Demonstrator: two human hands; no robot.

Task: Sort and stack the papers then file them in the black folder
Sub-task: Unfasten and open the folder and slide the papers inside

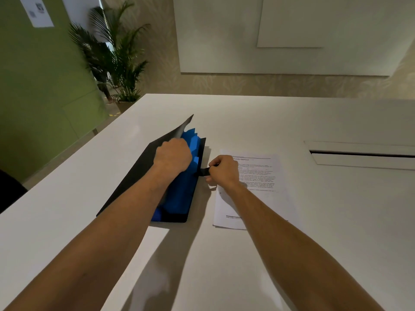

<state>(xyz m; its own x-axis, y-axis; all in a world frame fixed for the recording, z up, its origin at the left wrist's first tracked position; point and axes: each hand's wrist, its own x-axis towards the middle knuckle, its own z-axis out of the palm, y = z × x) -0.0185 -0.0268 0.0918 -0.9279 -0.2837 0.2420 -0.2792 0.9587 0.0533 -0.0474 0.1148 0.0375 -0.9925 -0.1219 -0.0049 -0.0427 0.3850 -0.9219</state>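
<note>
A person at a white table (292,122) grips the raised cover of the black folder (132,176) with a closed left hand (173,157), exposing blue dividers (187,182), while the right hand (224,170) pinches its black tab (204,171); papers (258,176) lie just beside

White table (292,122), black folder (125,187) open on it, printed papers (265,176) just beside.

Both bare forearms reach forward, left hand (173,156) curled in a loose fist, knuckles up, right hand (224,168) just beside it, thumb and forefinger pinched, other fingers curled.
</note>
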